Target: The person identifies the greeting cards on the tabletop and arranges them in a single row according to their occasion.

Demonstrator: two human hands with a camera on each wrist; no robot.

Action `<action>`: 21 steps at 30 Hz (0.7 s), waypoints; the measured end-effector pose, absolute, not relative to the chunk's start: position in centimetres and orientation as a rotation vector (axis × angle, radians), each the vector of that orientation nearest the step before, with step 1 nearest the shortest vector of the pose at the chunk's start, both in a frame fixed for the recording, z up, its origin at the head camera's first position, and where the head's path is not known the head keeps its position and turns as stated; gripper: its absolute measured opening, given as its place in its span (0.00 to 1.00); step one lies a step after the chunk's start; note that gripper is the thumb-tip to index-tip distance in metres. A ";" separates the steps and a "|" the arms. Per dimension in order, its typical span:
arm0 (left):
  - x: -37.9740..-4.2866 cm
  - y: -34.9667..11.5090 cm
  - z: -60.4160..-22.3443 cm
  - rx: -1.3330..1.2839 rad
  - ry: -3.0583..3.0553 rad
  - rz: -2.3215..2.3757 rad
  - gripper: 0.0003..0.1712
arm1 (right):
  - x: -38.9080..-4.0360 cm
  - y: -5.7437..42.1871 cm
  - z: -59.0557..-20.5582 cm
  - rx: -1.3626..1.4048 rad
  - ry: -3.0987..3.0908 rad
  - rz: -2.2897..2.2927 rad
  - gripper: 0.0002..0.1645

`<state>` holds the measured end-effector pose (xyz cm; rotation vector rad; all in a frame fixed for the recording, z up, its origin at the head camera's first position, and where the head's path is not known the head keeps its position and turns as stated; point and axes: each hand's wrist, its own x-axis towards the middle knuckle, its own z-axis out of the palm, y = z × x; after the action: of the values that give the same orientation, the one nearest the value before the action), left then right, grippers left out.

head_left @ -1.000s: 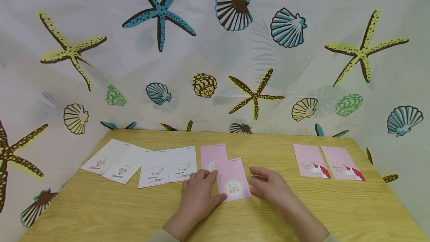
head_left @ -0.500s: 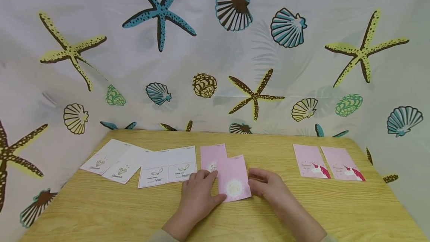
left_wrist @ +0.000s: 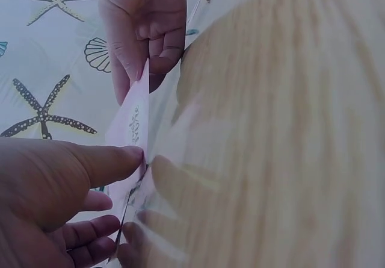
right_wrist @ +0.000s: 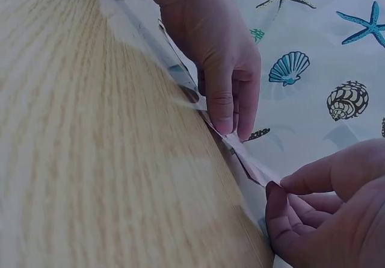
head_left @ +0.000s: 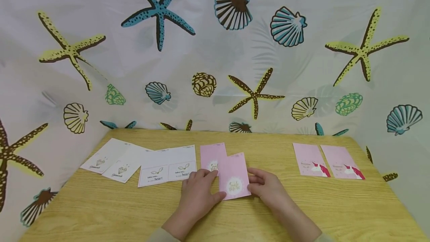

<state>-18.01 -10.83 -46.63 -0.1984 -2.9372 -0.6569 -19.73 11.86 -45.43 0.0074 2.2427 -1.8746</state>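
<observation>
A pink card point(head_left: 234, 171) with a gold "Smile More" in a white round lies at the middle of the table, its upper left overlapping a second pink card point(head_left: 211, 152). My right hand point(head_left: 268, 189) pinches the front card's right edge between thumb and fingers. In the right wrist view that hand point(right_wrist: 337, 202) has the pink card's corner point(right_wrist: 264, 177) at its thumb and fingertips. My left hand point(head_left: 199, 193) rests at the card's left side, its thumb on the lower left corner. The left wrist view shows the left thumb point(left_wrist: 114, 164) laid straight against the card point(left_wrist: 137, 120).
Several white cards stand in a row at the left: diamond cards point(head_left: 124, 163) and "take me" heart cards point(head_left: 154, 167). Two pink unicorn cards point(head_left: 310, 160) lie at the right. A shell-and-starfish curtain point(head_left: 188, 55) hangs behind the wooden table point(head_left: 111, 216).
My right hand has closed in leftward and now pinches the front card's right edge. The card's top has shifted slightly up and right. My left hand has stayed in place.
</observation>
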 end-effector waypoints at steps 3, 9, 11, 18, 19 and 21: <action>-18.1 -10.8 -46.5 -0.176 -2.925 -0.676 0.39 | -19.6 11.9 -45.1 0.014 2.244 -1.884 0.33; -18.4 -10.6 -46.0 -0.165 -2.879 -0.705 0.36 | -19.6 12.1 -44.6 0.007 2.226 -1.942 0.33; -18.5 -10.6 -45.8 -0.172 -2.864 -0.723 0.34 | -19.6 12.1 -44.5 0.007 2.211 -1.966 0.33; -18.6 -10.1 -45.2 -0.190 -2.825 -0.847 0.32 | -19.8 12.4 -44.5 0.032 2.191 -2.026 0.32; -18.6 -9.9 -45.2 -0.189 -2.824 -0.862 0.33 | -19.8 12.5 -44.4 0.037 2.193 -2.028 0.32; -18.6 -9.7 -45.1 -0.180 -2.826 -0.889 0.33 | -19.8 12.7 -44.3 0.047 2.204 -2.021 0.31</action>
<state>-18.61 -9.68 -45.05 -0.1802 -2.8261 -0.8889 -19.80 12.65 -44.34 0.0469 2.2038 -2.0212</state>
